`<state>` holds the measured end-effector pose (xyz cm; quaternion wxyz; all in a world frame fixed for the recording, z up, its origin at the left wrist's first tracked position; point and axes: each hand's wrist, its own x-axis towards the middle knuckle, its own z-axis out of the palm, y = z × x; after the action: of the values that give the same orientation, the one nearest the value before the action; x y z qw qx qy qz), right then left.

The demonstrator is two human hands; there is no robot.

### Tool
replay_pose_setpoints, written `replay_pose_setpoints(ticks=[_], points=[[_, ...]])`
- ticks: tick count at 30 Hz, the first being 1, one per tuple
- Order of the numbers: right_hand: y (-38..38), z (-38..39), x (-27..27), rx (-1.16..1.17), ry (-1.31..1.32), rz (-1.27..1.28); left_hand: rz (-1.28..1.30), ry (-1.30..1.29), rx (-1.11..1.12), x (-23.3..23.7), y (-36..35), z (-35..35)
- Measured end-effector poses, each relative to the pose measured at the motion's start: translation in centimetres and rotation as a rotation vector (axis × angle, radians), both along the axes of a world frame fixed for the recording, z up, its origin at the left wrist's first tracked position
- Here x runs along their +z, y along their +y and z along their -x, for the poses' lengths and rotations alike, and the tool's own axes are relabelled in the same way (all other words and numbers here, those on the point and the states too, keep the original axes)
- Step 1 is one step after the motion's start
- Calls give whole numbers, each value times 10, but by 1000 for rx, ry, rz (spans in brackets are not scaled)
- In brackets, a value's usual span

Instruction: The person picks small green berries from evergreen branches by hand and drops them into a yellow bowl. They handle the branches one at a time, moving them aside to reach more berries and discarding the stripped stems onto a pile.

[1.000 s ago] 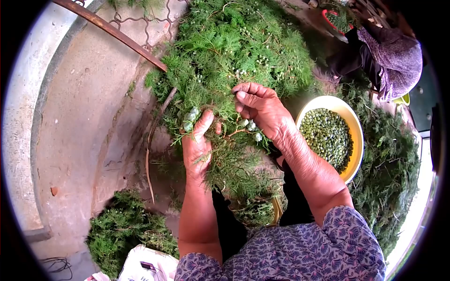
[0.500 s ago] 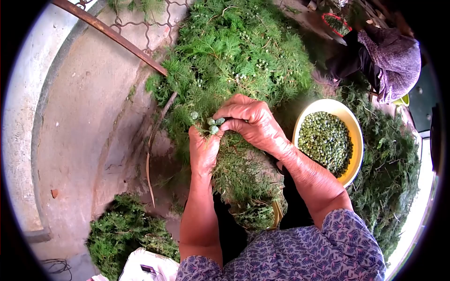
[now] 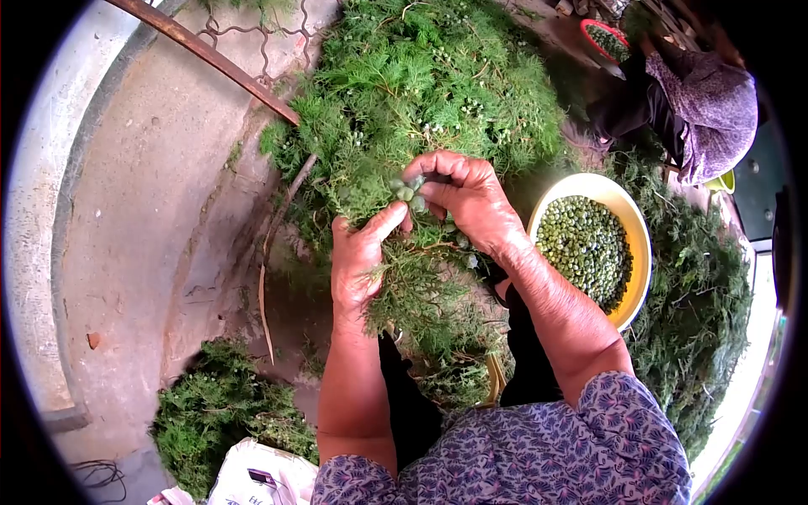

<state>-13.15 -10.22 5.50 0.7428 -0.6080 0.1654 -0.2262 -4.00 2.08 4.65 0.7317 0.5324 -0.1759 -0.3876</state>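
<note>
Above the cypress pile [image 3: 421,76], lifted higher than a moment ago: green cones [image 3: 406,190] pinched by right hand [image 3: 467,198], sprig [image 3: 417,295] gripped in closed left hand [image 3: 358,269]; picking apparently still underway, yellow bowl [image 3: 619,198] near right.

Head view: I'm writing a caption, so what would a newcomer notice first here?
The left hand grips a sprig at centre while the right hand pinches small green cones on it. Behind them lies a big green heap; at right stands a yellow bowl full of cones.
</note>
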Motion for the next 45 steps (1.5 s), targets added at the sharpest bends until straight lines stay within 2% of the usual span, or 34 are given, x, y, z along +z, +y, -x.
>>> replay_pose_setpoints(ticks=[2, 3, 5, 6, 8, 16, 18, 20, 21, 25, 28, 30, 32, 34, 36, 38, 39, 40, 42, 45], points=[[3, 1, 2, 2, 5, -70, 126, -225, -34, -1, 2, 1], [5, 1, 1, -20, -6, -192, 126, -225, -35, -1, 2, 1], [12, 0, 7, -111, 23, -434, 14, -71, 19, -2, -2, 1], [11, 0, 4, -111, 24, -433, -41, 7, 46, -2, -4, 2], [10, 2, -2, -74, -1, -507, 28, 23, 107, 5, -10, 6], [15, 5, -5, -87, -33, -649, -36, 22, 124, 4, -7, 5], [10, 9, -8, 112, -100, -692, 10, -60, 80, -2, 0, 5], [10, 8, -4, 105, -54, -635, 213, -261, 8, -9, 8, 5], [9, 7, -2, 124, -45, -578, 67, 6, 70, 1, 4, 6], [5, 5, -4, 142, -49, -503, 179, -55, 39, -4, 5, 5], [8, 3, -4, 103, -29, -461, 26, -18, 65, -4, 4, 6], [9, 3, -6, 67, -22, -578, 84, -116, 83, -2, 6, 11], [5, 4, -10, 112, -47, -677, 63, -45, 59, -3, 5, 7], [4, 4, -4, 45, 12, -535, 29, 52, 53, -9, 3, 3], [1, 4, -3, 66, -15, -531, -28, 118, 56, -5, -1, 0], [4, 7, 8, 63, -13, -318, -5, -10, 88, -2, -4, 4], [3, 9, 14, 82, 18, -68, -20, -66, 56, -3, -4, 3], [0, 5, 1, 114, -32, 42, -22, -65, 54, -6, -3, 2], [0, 4, 3, 114, -71, 68, 31, -51, 34, -10, -3, 2], [-4, 1, -3, 146, -136, 135, -22, -53, 45, 1, -2, 7]])
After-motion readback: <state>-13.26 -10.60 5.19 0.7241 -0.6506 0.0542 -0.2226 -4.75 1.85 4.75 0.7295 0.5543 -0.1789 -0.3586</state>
